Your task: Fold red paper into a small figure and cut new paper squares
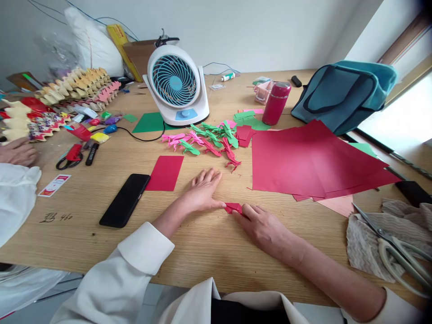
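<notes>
A small folded piece of red paper point(232, 207) lies on the wooden table between my hands. My right hand point(261, 225) has its fingers closed on the paper's right end, which they partly hide. My left hand point(205, 192) rests flat with fingers spread, its thumb tip touching the paper's left end. Beyond them lie several folded paper figures in green point(211, 133), pink point(178, 139) and red point(231, 153). A flat red paper rectangle point(165, 173) is left of my left hand, beside a black phone point(124, 200).
A stack of large red sheets point(303, 162) covers the right side, near scissors point(388, 238) on a cloth point(364, 243). Behind stand a white fan point(175, 81), a red flask point(276, 103) and a teal bag point(340, 94). Another person's hand point(16, 152) is at far left.
</notes>
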`<state>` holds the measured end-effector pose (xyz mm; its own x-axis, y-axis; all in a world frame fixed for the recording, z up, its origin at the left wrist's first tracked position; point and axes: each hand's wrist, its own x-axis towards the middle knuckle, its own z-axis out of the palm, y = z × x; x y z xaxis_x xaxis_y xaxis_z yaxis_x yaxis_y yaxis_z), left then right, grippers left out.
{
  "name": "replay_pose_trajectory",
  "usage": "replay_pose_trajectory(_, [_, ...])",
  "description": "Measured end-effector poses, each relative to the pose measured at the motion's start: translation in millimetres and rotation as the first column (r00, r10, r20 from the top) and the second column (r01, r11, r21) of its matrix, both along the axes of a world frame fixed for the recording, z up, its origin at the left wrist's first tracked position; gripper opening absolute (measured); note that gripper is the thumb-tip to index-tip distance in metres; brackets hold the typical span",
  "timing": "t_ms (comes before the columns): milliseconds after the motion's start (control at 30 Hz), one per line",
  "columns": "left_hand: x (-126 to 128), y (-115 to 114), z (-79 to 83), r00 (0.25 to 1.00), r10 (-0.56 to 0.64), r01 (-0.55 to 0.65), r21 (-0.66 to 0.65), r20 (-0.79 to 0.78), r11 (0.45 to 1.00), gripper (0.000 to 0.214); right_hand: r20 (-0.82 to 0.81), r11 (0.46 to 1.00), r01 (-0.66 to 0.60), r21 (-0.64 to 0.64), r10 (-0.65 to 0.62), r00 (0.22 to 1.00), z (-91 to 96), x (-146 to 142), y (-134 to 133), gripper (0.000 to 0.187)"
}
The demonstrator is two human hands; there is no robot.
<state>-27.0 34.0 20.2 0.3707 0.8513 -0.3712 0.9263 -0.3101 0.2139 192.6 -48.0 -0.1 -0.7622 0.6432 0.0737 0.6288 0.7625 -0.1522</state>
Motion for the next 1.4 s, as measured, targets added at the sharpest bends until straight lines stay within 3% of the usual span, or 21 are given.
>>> replay_pose_trajectory(267, [-3.0, -1.6, -3.2, 1.0, -0.014, 0.014, 0.027, 0.028, 1.0, 0.104, 0.022, 0.994, -0.083, 0.075, 0.082, 0.996, -2.7, 3.3, -1.0, 0.043])
replay_pose_trajectory(633, [-2.7, -2.6, -2.6, 1.0, -0.021, 0.02, 0.021, 0.021, 1.0, 0.105, 0.028, 0.995, -0.058, 0.075, 0.057, 0.998, -9.9, -1.7, -3.8, 0.053])
replay_pose_trajectory(867, [-3.4, -4.0, -2.1, 0.999, -0.014, 0.012, 0.04, 0.043, 0.999, 0.102, -0.09, 0.999, -0.046, 0.027, 0.049, 0.995, -1.7, 4.0, -1.8, 0.038])
replay_pose_trajectory(1000, [-3.1, -10.8, -3.3, 0.994, 0.004, -0.014, 0.091, 0.106, 0.996, 0.092, -0.262, 0.986, 0.118, -0.114, -0.145, 0.954, 2.6, 13.8, 0.3, 0.028])
replay_pose_trajectory(1100, [1.1, -20.7, -4.8, 0.982, -0.054, 0.027, 0.144, 0.181, 0.989, 0.074, -0.328, 0.949, 0.251, -0.188, -0.302, 0.895, 0.4, 15.6, 3.9, 0.022])
replay_pose_trajectory(1267, [12.2, -37.5, -8.5, 0.95, -0.168, 0.087, 0.292, 0.264, 0.953, 0.043, -0.305, 0.926, 0.279, -0.254, -0.35, 0.886, -2.3, 8.8, 6.4, 0.009])
replay_pose_trajectory(1400, [16.9, -44.9, -9.5, 0.924, -0.224, 0.087, 0.4, 0.309, 0.912, 0.042, -0.292, 0.905, 0.294, -0.307, -0.384, 0.876, -1.8, 5.7, 4.1, 0.005])
